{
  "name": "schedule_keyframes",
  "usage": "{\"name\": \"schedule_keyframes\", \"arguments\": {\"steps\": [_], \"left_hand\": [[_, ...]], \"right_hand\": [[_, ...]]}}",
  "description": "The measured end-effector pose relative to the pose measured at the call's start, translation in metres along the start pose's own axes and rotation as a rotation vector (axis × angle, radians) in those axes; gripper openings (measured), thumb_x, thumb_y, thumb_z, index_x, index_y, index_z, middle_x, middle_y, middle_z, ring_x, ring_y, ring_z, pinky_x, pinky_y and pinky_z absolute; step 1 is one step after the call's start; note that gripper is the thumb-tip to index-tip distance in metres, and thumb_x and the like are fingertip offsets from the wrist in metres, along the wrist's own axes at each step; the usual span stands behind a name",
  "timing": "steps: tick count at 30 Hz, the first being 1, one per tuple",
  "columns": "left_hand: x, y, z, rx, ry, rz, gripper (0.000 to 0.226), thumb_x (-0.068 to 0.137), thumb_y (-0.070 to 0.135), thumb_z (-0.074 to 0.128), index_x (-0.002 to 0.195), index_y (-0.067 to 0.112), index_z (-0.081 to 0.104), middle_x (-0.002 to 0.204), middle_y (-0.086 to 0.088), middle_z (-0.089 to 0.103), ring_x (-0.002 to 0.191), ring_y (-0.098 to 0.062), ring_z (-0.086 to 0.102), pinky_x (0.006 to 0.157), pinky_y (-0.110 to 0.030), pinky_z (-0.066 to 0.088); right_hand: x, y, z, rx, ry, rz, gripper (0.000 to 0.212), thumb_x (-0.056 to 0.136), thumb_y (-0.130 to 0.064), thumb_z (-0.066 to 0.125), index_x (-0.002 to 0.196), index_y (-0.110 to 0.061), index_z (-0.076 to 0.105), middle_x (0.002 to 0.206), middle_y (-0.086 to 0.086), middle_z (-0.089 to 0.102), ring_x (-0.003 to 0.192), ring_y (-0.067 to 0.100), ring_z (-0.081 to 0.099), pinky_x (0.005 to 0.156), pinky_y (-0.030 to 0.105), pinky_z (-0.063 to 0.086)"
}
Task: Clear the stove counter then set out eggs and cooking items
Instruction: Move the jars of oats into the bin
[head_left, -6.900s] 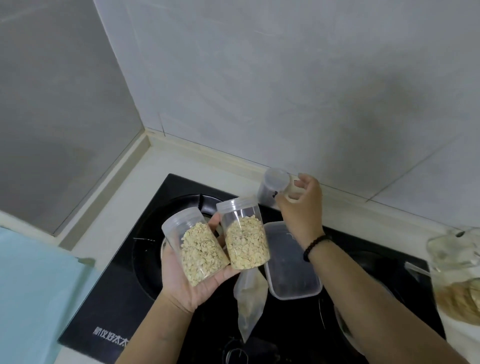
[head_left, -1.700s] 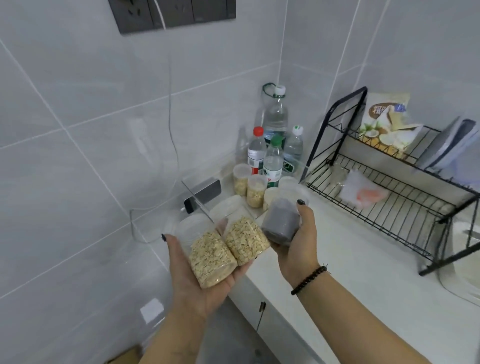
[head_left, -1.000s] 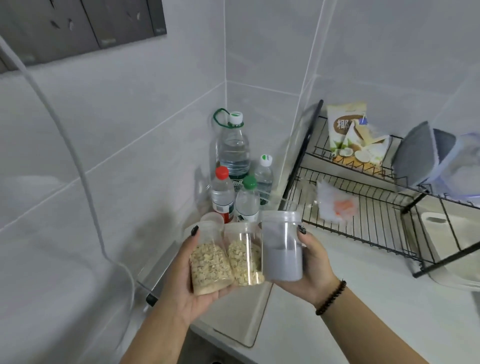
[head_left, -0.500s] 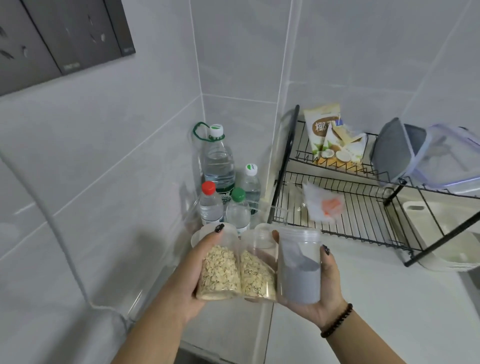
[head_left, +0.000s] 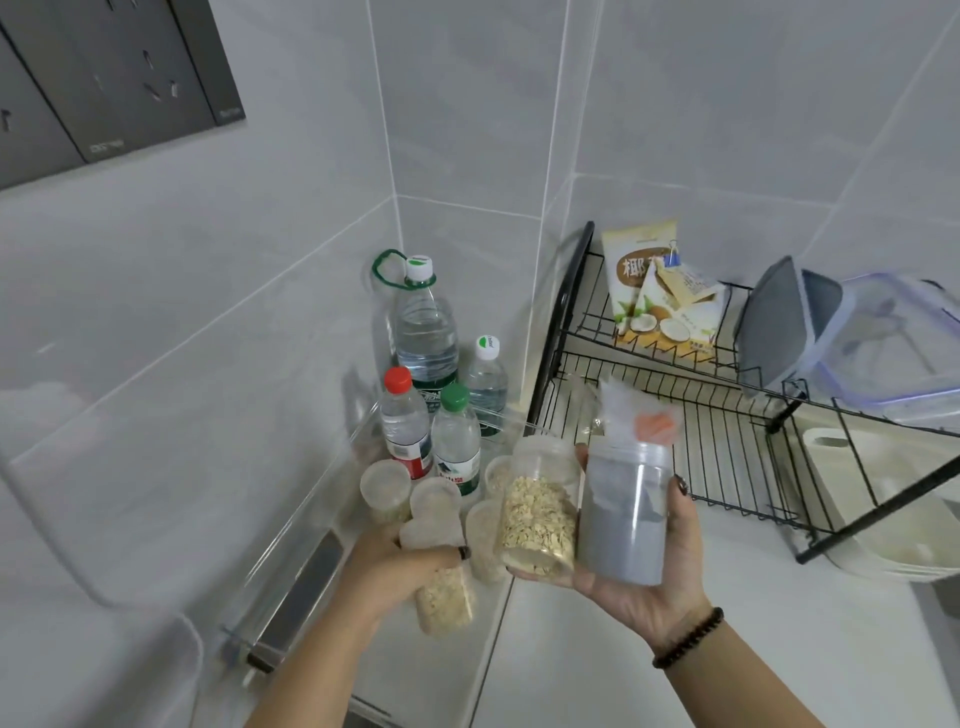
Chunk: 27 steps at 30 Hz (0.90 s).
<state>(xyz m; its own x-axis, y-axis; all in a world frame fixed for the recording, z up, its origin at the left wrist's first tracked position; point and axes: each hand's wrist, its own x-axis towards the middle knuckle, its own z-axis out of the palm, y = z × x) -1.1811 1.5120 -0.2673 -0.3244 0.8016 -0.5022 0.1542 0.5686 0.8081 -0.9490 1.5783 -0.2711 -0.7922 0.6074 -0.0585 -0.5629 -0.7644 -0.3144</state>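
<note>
Left hand (head_left: 395, 558) grips a clear oat-filled plastic jar (head_left: 441, 571) beside the red-capped water bottle (head_left: 404, 423); right hand (head_left: 644, 571) cradles an oat jar (head_left: 537, 512) and grey-powder jar (head_left: 623, 512), which could slip from one palm

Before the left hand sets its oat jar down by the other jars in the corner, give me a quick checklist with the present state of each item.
1. Left hand grips its oat jar: ok.
2. That jar upright: not ok, it is tilted.
3. Its lid on: ok, cap in place.
4. Free spot on the counter in front of the small jars: ok, bare surface shows beside them.
5. Right hand secure on second oat jar and grey powder jar: cannot tell; both lie in one palm, oat jar leaning.
6. Water bottles out of the path: ok, they stand behind the jars.
</note>
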Motion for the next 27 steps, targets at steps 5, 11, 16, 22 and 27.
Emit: {"name": "schedule_keyframes", "arguments": {"steps": [5, 11, 16, 22, 27], "left_hand": [[0.008, 0.001, 0.026, 0.360, 0.064, 0.101, 0.029, 0.062, 0.030, 0.086, 0.074, 0.029, 0.059, 0.077, 0.012, 0.064, 0.076, -0.006, 0.062, 0.065, -0.022, 0.050], [0.022, -0.017, 0.035, 0.669, 0.003, 0.157, 0.017, 0.064, 0.026, 0.074, 0.076, 0.024, 0.061, 0.072, 0.009, 0.065, 0.067, -0.003, 0.059, 0.057, -0.017, 0.046], [0.030, -0.022, 0.034, 0.645, -0.098, 0.167, 0.021, 0.057, 0.019, 0.075, 0.074, 0.025, 0.064, 0.076, 0.011, 0.067, 0.073, -0.004, 0.063, 0.063, -0.025, 0.057], [0.034, -0.030, 0.029, 0.460, -0.265, 0.132, 0.051, 0.047, 0.007, 0.076, 0.085, 0.037, 0.059, 0.096, 0.013, 0.069, 0.092, -0.006, 0.066, 0.077, -0.034, 0.060], [0.041, -0.039, 0.022, 0.317, -0.280, 0.044, 0.076, 0.038, 0.014, 0.077, 0.110, 0.026, 0.056, 0.114, 0.006, 0.066, 0.103, -0.009, 0.063, 0.083, -0.037, 0.059]], "right_hand": [[-0.009, -0.011, 0.006, 0.022, 0.025, -0.159, 0.078, 0.061, -0.052, 0.076, 0.129, -0.018, 0.061, 0.133, 0.019, 0.056, 0.128, 0.045, 0.048, 0.101, 0.079, 0.019], [-0.018, -0.012, 0.007, 0.004, 0.046, -0.148, 0.078, 0.064, -0.052, 0.076, 0.133, -0.020, 0.058, 0.139, 0.019, 0.052, 0.131, 0.045, 0.044, 0.102, 0.078, 0.017], [-0.015, -0.007, 0.011, -0.033, 0.114, -0.165, 0.081, 0.055, -0.052, 0.080, 0.127, -0.020, 0.063, 0.138, 0.020, 0.053, 0.129, 0.047, 0.046, 0.098, 0.079, 0.025], [-0.002, 0.002, 0.018, -0.050, 0.144, -0.130, 0.082, 0.050, -0.049, 0.086, 0.123, -0.019, 0.066, 0.133, 0.021, 0.057, 0.125, 0.047, 0.050, 0.097, 0.079, 0.024], [0.006, 0.006, 0.019, -0.068, 0.117, -0.090, 0.082, 0.051, -0.048, 0.086, 0.124, -0.019, 0.065, 0.132, 0.020, 0.058, 0.126, 0.047, 0.048, 0.100, 0.080, 0.020]]}}
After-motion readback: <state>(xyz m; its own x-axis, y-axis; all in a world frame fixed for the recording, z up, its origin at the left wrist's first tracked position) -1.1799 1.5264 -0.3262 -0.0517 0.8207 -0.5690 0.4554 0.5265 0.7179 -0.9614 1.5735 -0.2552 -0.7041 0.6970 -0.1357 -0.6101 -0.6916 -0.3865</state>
